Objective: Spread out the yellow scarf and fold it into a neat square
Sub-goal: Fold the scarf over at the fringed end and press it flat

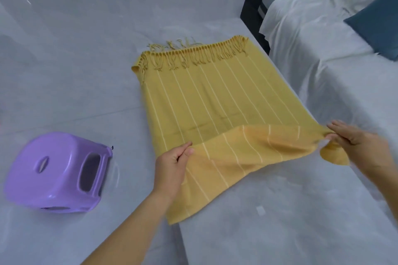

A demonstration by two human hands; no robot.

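Two near corners of the scarf [206,97] are lifted, one in each hand. The left hand [172,165] pinches the near left edge between thumb and curled fingers, its forearm reaching in from the bottom of the view. The right hand [353,137] pinches the near right corner between thumb and forefinger, its other fingers stretched out over the cloth; this hand is blurred. Between the two hands the raised edge sags and turns over toward the far end, so a band of cloth lies doubled above the flat part. A loose flap hangs down below the left hand, and a small tip droops under the right hand. Beyond the hands the yellow scarf, with thin pale stripes running along its length, lies spread flat on the grey floor [75,60]. Its fringe [193,56] at the far end is tangled, some strands folded back onto the cloth. The scarf's right edge runs just beside a sofa [323,38] draped in white sheeting. On the floor well to the left of the left hand, a purple stool [58,174] lies tipped on its side. A blue cushion [379,26] rests on the sofa at the far right.
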